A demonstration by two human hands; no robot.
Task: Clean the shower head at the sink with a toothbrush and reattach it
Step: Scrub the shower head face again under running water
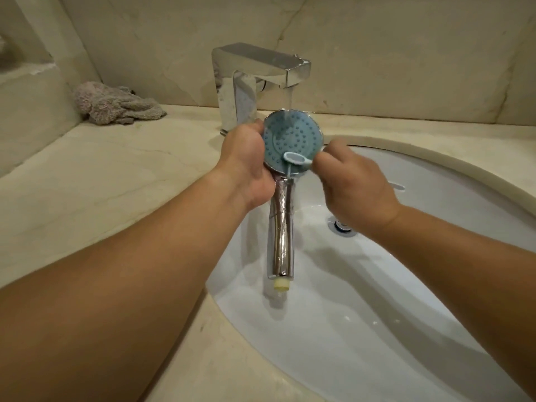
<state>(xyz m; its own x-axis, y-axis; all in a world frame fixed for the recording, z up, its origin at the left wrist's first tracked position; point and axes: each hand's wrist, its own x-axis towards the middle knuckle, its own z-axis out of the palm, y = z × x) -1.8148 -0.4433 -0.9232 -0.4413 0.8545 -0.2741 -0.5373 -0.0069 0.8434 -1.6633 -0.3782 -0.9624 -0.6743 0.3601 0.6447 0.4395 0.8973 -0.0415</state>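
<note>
The shower head [293,140] has a round blue face with nozzle dots and a chrome handle that hangs down over the white sink [435,285]. My left hand [249,166] grips it at the neck, behind the left rim. My right hand [353,187] holds a pale blue toothbrush [297,159]; its head lies on the lower part of the blue face. The brush's handle end sticks out past my right hand. Water runs from the chrome faucet [255,79] onto the top of the shower face.
A crumpled grey cloth [116,104] lies on the beige stone counter [87,184] at the back left. The sink drain [339,224] shows beneath my right hand. A marble wall stands behind the faucet.
</note>
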